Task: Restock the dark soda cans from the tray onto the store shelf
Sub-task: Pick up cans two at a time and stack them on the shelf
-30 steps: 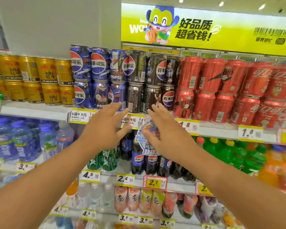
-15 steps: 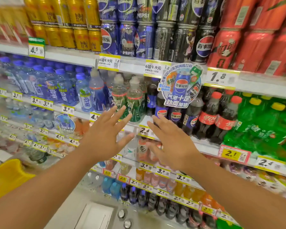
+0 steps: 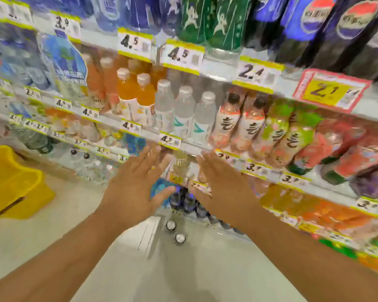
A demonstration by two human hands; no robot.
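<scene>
Two dark soda cans stand on the floor below my hands, seen from above by their silver tops: one can and a second can just nearer. A pale flat tray lies beside them, blurred. My left hand and my right hand are stretched forward side by side with fingers spread and straight, holding nothing, well above the cans. The upper shelf with the dark cans is out of view.
Store shelves full of drink bottles with yellow price tags fill the view ahead. A yellow plastic basket sits on the floor at the left. Pale floor tiles lie below my arms. The picture is motion-blurred.
The view has swung down from the can shelf to the lower shelves and the floor. Both hands have dropped with it, still spread and holding nothing. The floor cans have come closer to centre.
</scene>
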